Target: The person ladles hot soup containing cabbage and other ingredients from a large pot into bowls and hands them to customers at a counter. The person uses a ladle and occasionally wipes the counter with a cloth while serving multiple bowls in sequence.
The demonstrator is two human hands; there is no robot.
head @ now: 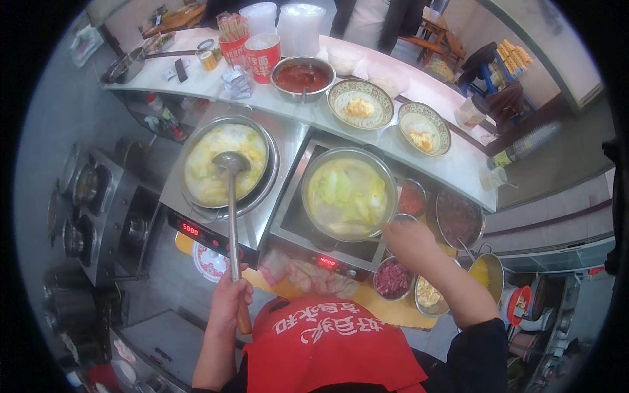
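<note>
My left hand (231, 297) grips the wooden-ended handle of a long metal ladle (233, 206), whose bowl rests over the left pot (268, 162) of pale broth and leafy vegetable. At the lower right rim of the right pot (305, 206), which holds broth and cabbage leaves (338, 188), is my right hand (405, 240). Its fingers are closed around the end of a thin utensil that reaches over the rim; its kind is unclear. Beyond the pots, two patterned bowls, one on the left (335, 91) and one on the right (444, 123), hold white food with a yellowish topping.
Both pots stand on lit induction cookers. A steel bowl of red sauce (300, 81) with a spoon sits on the white counter (196, 88). Bowls of red chopped food (411, 198), dark food (457, 216) and purplish pieces (392, 279) crowd the right side. A person stands across the counter.
</note>
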